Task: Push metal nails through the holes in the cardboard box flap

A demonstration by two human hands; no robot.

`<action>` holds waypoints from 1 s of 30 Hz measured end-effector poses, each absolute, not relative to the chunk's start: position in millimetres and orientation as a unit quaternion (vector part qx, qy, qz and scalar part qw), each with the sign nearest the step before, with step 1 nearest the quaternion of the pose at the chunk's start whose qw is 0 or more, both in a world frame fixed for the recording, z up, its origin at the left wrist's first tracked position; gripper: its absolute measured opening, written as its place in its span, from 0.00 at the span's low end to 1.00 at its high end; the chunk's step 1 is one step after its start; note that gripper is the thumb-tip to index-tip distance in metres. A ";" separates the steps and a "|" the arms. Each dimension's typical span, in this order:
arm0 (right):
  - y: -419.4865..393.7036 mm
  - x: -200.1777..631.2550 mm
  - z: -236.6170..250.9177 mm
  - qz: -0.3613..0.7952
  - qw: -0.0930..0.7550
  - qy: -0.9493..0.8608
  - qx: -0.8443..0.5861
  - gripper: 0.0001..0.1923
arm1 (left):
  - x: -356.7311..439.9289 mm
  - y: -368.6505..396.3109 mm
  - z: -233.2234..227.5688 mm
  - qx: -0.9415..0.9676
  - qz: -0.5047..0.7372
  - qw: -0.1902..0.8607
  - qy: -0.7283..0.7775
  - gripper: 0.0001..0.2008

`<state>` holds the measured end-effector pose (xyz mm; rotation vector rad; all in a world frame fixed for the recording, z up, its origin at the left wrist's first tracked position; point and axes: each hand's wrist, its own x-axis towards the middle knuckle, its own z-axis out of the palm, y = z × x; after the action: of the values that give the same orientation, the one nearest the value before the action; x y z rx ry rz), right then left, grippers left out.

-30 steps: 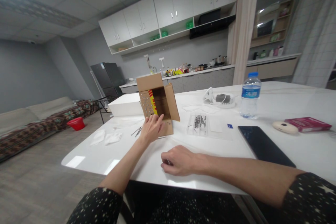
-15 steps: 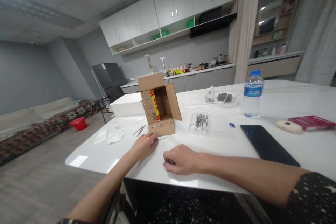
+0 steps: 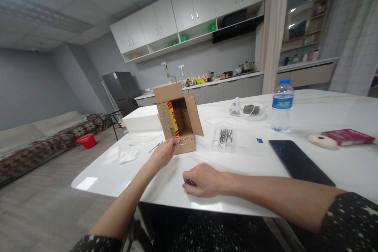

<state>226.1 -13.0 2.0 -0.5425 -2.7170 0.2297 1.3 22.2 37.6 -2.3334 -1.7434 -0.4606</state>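
My left hand [image 3: 164, 152] is pinched round a thin metal rod [image 3: 181, 144], which points right across the lower flap of an open cardboard box [image 3: 197, 115]. Small metallic bits dot that flap and the box's left flap, beside a red and yellow label. Curled on the white table [image 3: 165, 183] in front of the box is my right hand [image 3: 201, 180]; its fingers are closed, and what they hold, if anything, is hidden. More thin metal rods [image 3: 153, 147] lie left of my left hand, partly covered by it. A clear compartment case [image 3: 226, 138] with many small metal pieces stands right of the box.
White tissues [image 3: 128, 156] lie on the left. A white carton [image 3: 140, 119] stands behind the box. To the right are a water bottle [image 3: 282, 106], a dark phone [image 3: 299, 161], a beige oval device [image 3: 321, 141], a magenta box [image 3: 348, 137] and a white corded device [image 3: 251, 111].
My left hand has risen from the tabletop to the box's lower flap, carrying the thin metal rod with it. My right hand has stayed in place. The view has shifted slightly.
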 end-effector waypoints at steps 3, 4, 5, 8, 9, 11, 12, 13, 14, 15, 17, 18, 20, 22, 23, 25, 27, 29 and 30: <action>-13.4 226.2 2.3 0.084 0.173 -0.962 -0.197 0.13 | 3.1 38.1 54.1 -0.783 -0.257 0.108 -0.556 0.06; -13.5 226.3 2.3 0.085 0.172 -0.962 -0.196 0.12 | 4.1 43.1 58.7 -0.777 -0.293 0.115 -0.546 0.06; -13.7 226.4 2.3 0.086 0.172 -0.962 -0.194 0.12 | 5.4 47.7 62.4 -0.770 -0.328 0.120 -0.534 0.05; -13.9 226.7 1.9 0.090 0.177 -0.962 -0.189 0.12 | 11.8 60.0 68.3 -0.747 -0.416 0.122 -0.505 0.05; -13.9 226.7 1.9 0.090 0.178 -0.961 -0.189 0.12 | 14.7 63.7 68.4 -0.741 -0.434 0.120 -0.498 0.05; -14.1 226.8 2.3 0.090 0.180 -0.961 -0.191 0.12 | 21.0 70.7 65.9 -0.738 -0.457 0.113 -0.483 0.03; -14.2 226.9 2.8 0.091 0.180 -0.961 -0.191 0.12 | 24.0 73.9 63.3 -0.739 -0.464 0.109 -0.476 0.03; -14.4 227.0 3.4 0.091 0.179 -0.961 -0.192 0.12 | 26.9 76.9 60.0 -0.738 -0.471 0.106 -0.470 0.02; -14.6 227.1 4.0 0.092 0.178 -0.961 -0.192 0.12 | 29.3 79.5 55.9 -0.739 -0.474 0.104 -0.467 0.02; -14.7 227.2 4.6 0.092 0.177 -0.961 -0.192 0.12 | 31.1 81.6 51.3 -0.738 -0.477 0.104 -0.466 0.03; -14.7 227.3 5.0 0.093 0.178 -0.961 -0.192 0.12 | 33.0 84.4 41.4 -0.738 -0.481 0.106 -0.462 0.04; -14.6 227.2 4.6 0.093 0.179 -0.961 -0.192 0.12 | 33.1 85.2 36.6 -0.737 -0.484 0.106 -0.460 0.04; -14.1 226.8 3.2 0.092 0.181 -0.960 -0.192 0.12 | 31.9 86.1 28.5 -0.738 -0.486 0.107 -0.457 0.05; -13.6 226.3 1.6 0.088 0.179 -0.961 -0.192 0.12 | 29.9 86.4 22.9 -0.737 -0.488 0.110 -0.455 0.05; -13.5 226.0 1.1 0.086 0.177 -0.961 -0.193 0.12 | 29.1 86.6 21.0 -0.736 -0.489 0.110 -0.455 0.05; -13.6 225.7 1.1 0.081 0.171 -0.963 -0.194 0.13 | 28.4 86.8 18.7 -0.732 -0.495 0.106 -0.456 0.05; -14.1 225.6 2.0 0.077 0.166 -0.963 -0.196 0.13 | 28.7 86.9 17.7 -0.728 -0.500 0.101 -0.457 0.05; -14.7 225.6 3.0 0.077 0.164 -0.964 -0.196 0.13 | 29.4 86.8 17.4 -0.726 -0.502 0.096 -0.460 0.05; -14.9 225.6 3.3 0.077 0.163 -0.964 -0.196 0.13 | 29.7 86.6 17.3 -0.725 -0.502 0.093 -0.462 0.05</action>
<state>225.6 -14.9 3.3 -0.5581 -2.7487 0.2191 29.7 86.6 17.3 -2.1534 -1.3717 -1.4886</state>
